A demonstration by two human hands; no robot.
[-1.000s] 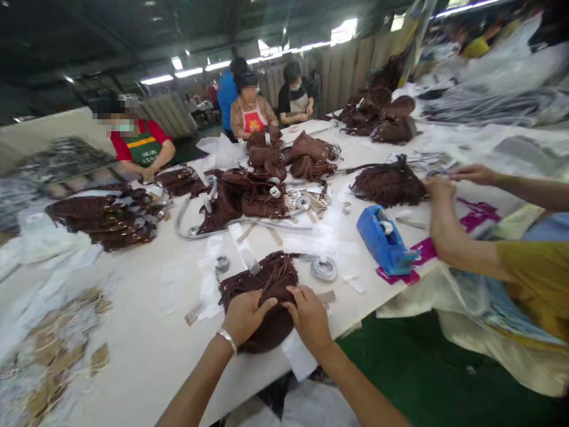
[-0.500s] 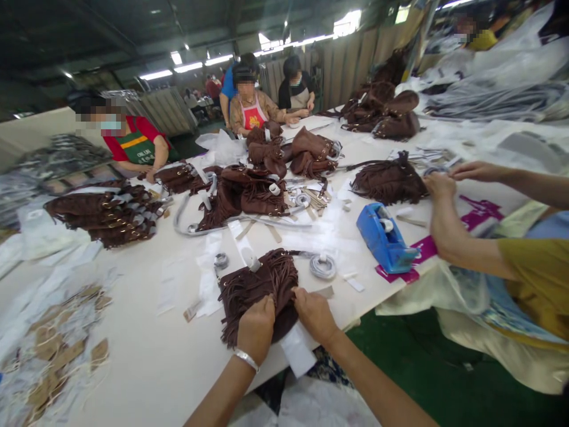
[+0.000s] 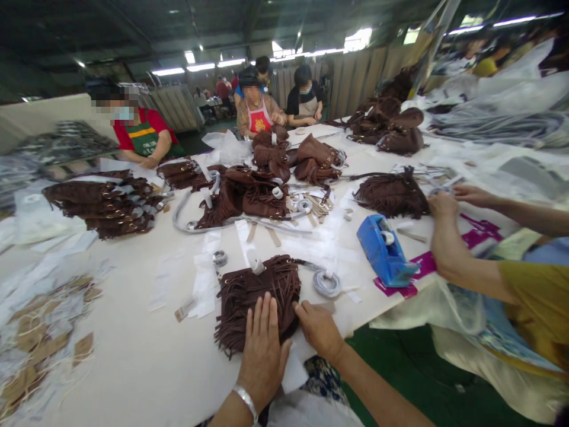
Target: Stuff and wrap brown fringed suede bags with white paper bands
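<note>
A dark brown fringed handbag lies on the table near its front edge. My left hand, with a silver bracelet at the wrist, rests flat on the fringe with its fingers stretched out. At the bag's right edge my right hand is closed, thumb and fingers pinching the bag's side; the exact spot they grip is partly hidden. A wrapped grey coil joins the bag's strap on the right. White wrapping sits around the hardware at the top. A smaller grey coil lies at the upper left.
A blue tape dispenser stands to the right, beside a co-worker's arms handling another bag. Stacked brown bags lie at the left, with more at the middle. Cardboard tags are spread at the lower left.
My left hand has let go of the fringe and now lies flat on the bag, fingers extended. My right hand stays at the bag's right edge. The view has shifted slightly.
</note>
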